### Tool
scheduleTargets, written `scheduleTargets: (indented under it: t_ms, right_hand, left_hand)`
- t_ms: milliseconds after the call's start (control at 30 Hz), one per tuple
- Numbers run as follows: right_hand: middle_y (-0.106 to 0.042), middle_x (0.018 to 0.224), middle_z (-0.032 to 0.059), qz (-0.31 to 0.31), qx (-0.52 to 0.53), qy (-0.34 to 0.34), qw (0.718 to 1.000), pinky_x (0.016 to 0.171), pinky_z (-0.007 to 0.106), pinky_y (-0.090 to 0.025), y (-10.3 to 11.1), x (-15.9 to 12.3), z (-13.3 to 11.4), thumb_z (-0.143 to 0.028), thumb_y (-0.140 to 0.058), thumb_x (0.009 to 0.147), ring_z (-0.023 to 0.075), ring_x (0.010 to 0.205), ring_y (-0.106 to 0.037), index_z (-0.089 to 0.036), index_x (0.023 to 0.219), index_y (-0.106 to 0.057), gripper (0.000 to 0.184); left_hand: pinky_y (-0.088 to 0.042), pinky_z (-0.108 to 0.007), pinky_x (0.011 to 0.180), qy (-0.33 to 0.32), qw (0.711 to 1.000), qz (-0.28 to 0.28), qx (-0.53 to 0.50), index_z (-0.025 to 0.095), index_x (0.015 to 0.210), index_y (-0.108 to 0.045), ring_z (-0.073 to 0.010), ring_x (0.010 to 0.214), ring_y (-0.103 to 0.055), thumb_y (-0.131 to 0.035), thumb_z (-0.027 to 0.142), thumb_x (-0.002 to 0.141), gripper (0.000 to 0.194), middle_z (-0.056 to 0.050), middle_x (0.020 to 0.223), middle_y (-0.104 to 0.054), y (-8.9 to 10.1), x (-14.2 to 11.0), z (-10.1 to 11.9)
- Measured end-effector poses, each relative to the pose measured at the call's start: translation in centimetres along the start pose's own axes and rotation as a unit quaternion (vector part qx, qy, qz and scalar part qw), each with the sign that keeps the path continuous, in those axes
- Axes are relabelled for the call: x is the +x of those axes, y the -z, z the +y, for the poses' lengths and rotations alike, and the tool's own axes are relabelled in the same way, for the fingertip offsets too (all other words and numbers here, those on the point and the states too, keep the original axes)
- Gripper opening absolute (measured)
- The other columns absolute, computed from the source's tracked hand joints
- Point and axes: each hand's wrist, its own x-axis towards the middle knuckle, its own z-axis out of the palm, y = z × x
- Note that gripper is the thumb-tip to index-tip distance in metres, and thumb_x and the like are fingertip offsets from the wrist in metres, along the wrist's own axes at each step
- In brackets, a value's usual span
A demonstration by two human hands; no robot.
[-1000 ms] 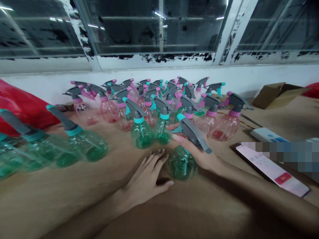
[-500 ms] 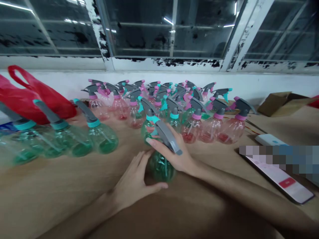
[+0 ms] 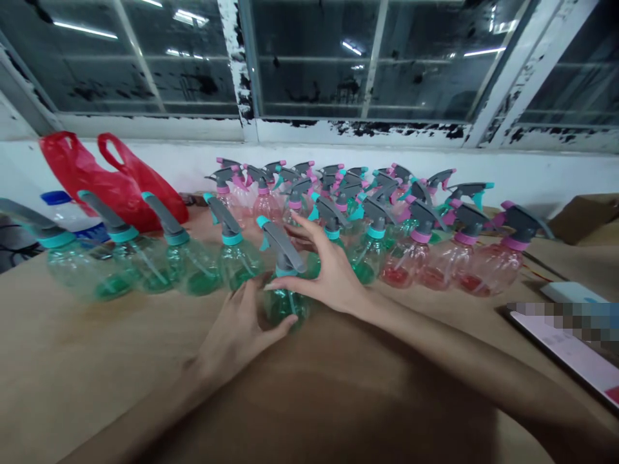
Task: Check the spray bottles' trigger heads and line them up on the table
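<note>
A green spray bottle [image 3: 286,306] with a turquoise collar and grey trigger head [image 3: 284,248] stands on the table in front of me. My left hand [image 3: 236,335] is curled around its lower body, thumb across the front and fingers at the left side. At the collar, my right hand [image 3: 333,274] curves round from the right, its thumb in front and its other fingers behind the head, partly hidden. To the left is a row of similar green spray bottles [image 3: 198,270]. Behind and to the right stand pink spray bottles [image 3: 447,264] among more green ones.
A red plastic bag [image 3: 140,193] and a blue-capped bottle [image 3: 72,212] are at the back left. On the right lie a phone [image 3: 556,341] and a white box-like object [image 3: 570,293], with a cardboard box [image 3: 587,219] behind. The windowed wall bounds the table's far side.
The view has swung left, so the background sits farther right. Both hands and the green spray bottle have shifted left, nearer the left-hand row. My right fingers are now more raised behind the head.
</note>
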Motion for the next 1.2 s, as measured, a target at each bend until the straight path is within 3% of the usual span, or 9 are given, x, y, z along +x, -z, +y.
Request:
scheduleTargets:
  t_ms: [133,267,367,500,633,767,900,1033,1200]
  right_hand:
    - [-0.061,0.121,0.0124,0.035,-0.118,0.053,0.991,0.093,0.041,-0.048,1.9,0.0,-0.1,-0.043,-0.072,0.073,0.022,0.109,-0.059,-0.018,0.12,-0.05,0.058]
    - [-0.065,0.102,0.0097,0.101,-0.267,0.123,0.951,0.089,0.04,-0.047,4.4,0.9,-0.4,-0.029,-0.059,0.086,0.0203,0.103,-0.059,-0.017,0.101,-0.058,0.02]
    - [-0.064,0.102,0.0116,0.122,-0.374,0.122,0.911,0.086,0.041,-0.046,6.0,2.1,-0.1,-0.029,-0.056,0.086,0.0237,0.101,-0.058,-0.016,0.101,-0.058,0.02]
    - [-0.068,0.095,0.0118,0.097,-0.502,0.03,0.859,0.086,0.046,-0.04,6.8,3.7,0.4,-0.039,-0.054,0.086,0.0295,0.093,-0.06,-0.014,0.103,-0.057,0.03]
    - [-0.071,0.079,0.0088,0.052,-0.55,-0.02,0.833,0.096,0.05,-0.029,6.2,4.4,1.0,-0.05,-0.05,0.086,0.0291,0.081,-0.064,-0.012,0.109,-0.054,0.045]
    - [-0.07,0.073,0.0098,-0.002,-0.586,-0.046,0.809,0.096,0.05,-0.028,5.4,4.6,1.4,-0.043,-0.046,0.089,0.0285,0.075,-0.065,-0.007,0.109,-0.056,0.042]
    - [-0.07,0.071,0.0083,-0.024,-0.588,-0.049,0.807,0.1,0.048,-0.026,5.2,4.5,1.8,-0.032,-0.044,0.091,0.0259,0.068,-0.066,-0.006,0.111,-0.057,0.035]
    - [-0.072,0.077,0.0086,-0.033,-0.561,-0.052,0.826,0.107,0.05,-0.018,5.3,4.5,2.0,-0.031,-0.042,0.092,0.0256,0.068,-0.067,-0.004,0.116,-0.054,0.038]
    - [-0.072,0.084,0.0113,-0.049,-0.534,-0.038,0.843,0.109,0.048,-0.021,5.6,4.7,2.0,-0.027,-0.043,0.091,0.0262,0.073,-0.069,0.0,0.12,-0.052,0.04]
  left_hand:
    - [-0.041,-0.049,0.086,-0.02,0.995,0.014,0.092,0.014,0.118,-0.045,-0.0345,0.103,-0.056,-0.057,0.054,0.084,0.054,-0.013,0.105,-0.062,1.0,1.3,-0.8]
    - [-0.04,-0.046,0.081,-0.034,0.983,0.005,0.181,0.012,0.111,-0.055,-0.0364,0.102,-0.052,-0.062,0.054,0.081,0.052,-0.015,0.107,-0.059,2.2,2.6,0.1]
    - [-0.041,-0.045,0.079,-0.036,0.974,-0.004,0.223,0.01,0.107,-0.059,-0.0361,0.097,-0.051,-0.064,0.057,0.079,0.055,-0.014,0.099,-0.058,2.4,3.4,0.8]
    - [-0.041,-0.044,0.081,-0.032,0.966,-0.029,0.255,0.007,0.108,-0.059,-0.0354,0.095,-0.052,-0.06,0.057,0.083,0.056,-0.015,0.093,-0.059,2.4,4.3,1.5]
    - [-0.046,-0.041,0.076,-0.002,0.963,-0.085,0.254,0.004,0.116,-0.054,-0.0335,0.087,-0.061,-0.056,0.053,0.088,0.057,-0.015,0.087,-0.064,2.9,5.4,2.4]
    - [-0.049,-0.037,0.06,0.06,0.954,-0.145,0.254,0.006,0.111,-0.055,-0.0334,0.069,-0.066,-0.05,0.055,0.091,0.053,-0.012,0.071,-0.067,3.3,6.3,3.1]
    - [-0.05,-0.039,0.058,0.068,0.951,-0.156,0.26,0.006,0.116,-0.054,-0.0357,0.069,-0.068,-0.049,0.057,0.09,0.058,-0.013,0.07,-0.068,3.1,6.9,3.0]
    - [-0.051,-0.041,0.061,0.078,0.947,-0.166,0.263,0.005,0.134,-0.041,-0.0371,0.071,-0.068,-0.045,0.061,0.09,0.072,-0.013,0.072,-0.069,3.1,6.9,2.4]
    - [-0.05,-0.041,0.063,0.099,0.95,-0.176,0.239,0.01,0.143,-0.03,-0.0372,0.074,-0.068,-0.046,0.059,0.091,0.073,-0.011,0.074,-0.07,3.1,6.2,2.3]
